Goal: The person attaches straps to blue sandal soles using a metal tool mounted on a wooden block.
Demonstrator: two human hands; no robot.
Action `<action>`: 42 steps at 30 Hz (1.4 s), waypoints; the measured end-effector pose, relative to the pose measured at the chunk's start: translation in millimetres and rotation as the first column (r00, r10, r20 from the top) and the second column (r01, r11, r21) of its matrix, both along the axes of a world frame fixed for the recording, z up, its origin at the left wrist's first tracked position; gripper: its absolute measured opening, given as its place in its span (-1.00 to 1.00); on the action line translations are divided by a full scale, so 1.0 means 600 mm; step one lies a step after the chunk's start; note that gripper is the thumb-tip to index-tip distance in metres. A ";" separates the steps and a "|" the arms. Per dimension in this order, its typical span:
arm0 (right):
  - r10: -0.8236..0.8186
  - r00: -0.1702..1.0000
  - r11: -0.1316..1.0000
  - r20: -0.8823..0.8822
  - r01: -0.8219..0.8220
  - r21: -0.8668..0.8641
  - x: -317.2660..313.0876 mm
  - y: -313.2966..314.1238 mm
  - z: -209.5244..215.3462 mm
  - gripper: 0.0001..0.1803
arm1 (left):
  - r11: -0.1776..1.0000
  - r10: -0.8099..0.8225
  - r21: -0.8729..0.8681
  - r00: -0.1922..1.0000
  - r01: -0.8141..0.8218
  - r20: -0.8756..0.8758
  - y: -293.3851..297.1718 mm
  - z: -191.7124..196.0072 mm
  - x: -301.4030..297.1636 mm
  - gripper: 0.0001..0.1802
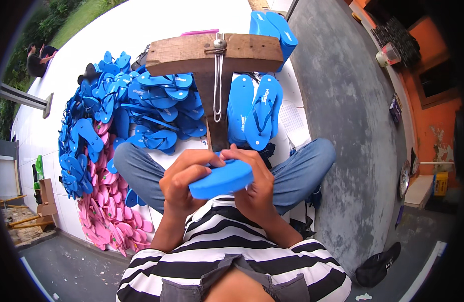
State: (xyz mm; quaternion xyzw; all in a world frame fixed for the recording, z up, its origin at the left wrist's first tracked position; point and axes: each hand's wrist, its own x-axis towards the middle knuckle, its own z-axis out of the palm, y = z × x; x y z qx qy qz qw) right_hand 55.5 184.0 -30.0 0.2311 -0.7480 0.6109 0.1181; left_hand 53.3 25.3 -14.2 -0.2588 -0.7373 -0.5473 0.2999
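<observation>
Between my two hands, in front of my chest, is a blue foam flip-flop sole (222, 182), tilted with its thick rounded end toward me. My left hand (183, 177) grips its left side, fingers curled over the top. On the other side my right hand (258, 183) clasps it, with fingertips near the far edge. Whether a strap is fitted cannot be made out. Just beyond my hands stands a T-shaped wooden stand (176, 54). A long looped metal wire (218, 93) hangs from a bolt on its crossbar.
Blue flip-flops (103, 98) lie heaped on the left, with pink flip-flops (111, 216) nearer me. Stacked blue soles (240, 108) sit right of the post, and another blue stack (274, 32) stands behind. A printed sheet (292, 123) lies beside them. Far left, another person (38, 63) sits.
</observation>
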 end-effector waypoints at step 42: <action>0.020 0.998 0.824 0.055 -0.048 0.564 0.098 0.052 -0.132 0.19 | 0.481 -0.377 0.677 0.565 -0.558 0.734 -0.070 -0.234 0.100 -0.16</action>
